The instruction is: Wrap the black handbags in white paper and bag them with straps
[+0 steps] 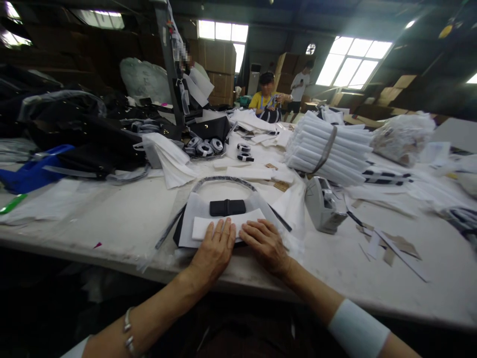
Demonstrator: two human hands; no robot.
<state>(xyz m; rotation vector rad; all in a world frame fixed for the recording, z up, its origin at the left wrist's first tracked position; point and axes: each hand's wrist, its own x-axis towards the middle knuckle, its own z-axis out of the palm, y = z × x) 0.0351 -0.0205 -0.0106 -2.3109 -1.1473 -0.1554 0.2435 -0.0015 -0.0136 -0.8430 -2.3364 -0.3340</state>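
A black handbag (178, 233) lies at the table's front edge, its front mostly covered by a white sheet (189, 211). Its wrapped handle (223, 179) arches away from me. On the sheet sits a small black strap piece or pouch (227, 207) with a band round its middle. Nearer to me, a folded white strip (201, 227) lies across the bag. My left hand (216, 243) presses flat on this strip, fingers stretched out. Beside it, my right hand (266, 243) rests with extended fingers on the strip's right end. Neither hand is wrapped round anything.
A grey tape dispenser (324, 204) stands to the right, before a strapped bundle of white rolls (328, 149). Black bags (97, 139) and a blue object (33, 169) are heaped at left. Rolled straps (204, 148) lie behind. A person in yellow (266, 97) works across the table.
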